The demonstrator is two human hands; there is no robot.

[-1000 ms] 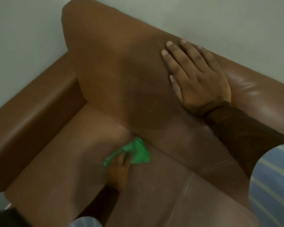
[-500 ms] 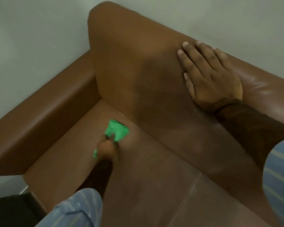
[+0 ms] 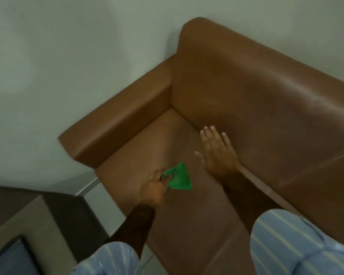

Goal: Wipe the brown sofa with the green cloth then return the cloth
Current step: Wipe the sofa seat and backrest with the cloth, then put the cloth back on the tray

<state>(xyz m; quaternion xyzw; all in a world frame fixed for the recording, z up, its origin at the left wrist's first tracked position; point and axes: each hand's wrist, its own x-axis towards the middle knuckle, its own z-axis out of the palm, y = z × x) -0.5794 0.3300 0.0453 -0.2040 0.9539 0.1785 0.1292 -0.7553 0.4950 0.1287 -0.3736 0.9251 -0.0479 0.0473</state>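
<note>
Left hand [image 3: 153, 190] pinching green cloth [image 3: 179, 178] against brown sofa [image 3: 236, 100] seat. Right hand [image 3: 216, 153] flat beside it, fingers spread.

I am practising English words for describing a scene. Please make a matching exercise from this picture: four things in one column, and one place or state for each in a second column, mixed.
Things
1. left hand
2. right hand
3. green cloth
4. armrest

Places or states
A. open, fingers spread, over the seat near the backrest
B. next to the wall, at the end of the seat
C. closed on the cloth
D. on the seat cushion, held at one edge

Pairs: 1-C, 2-A, 3-D, 4-B
</note>
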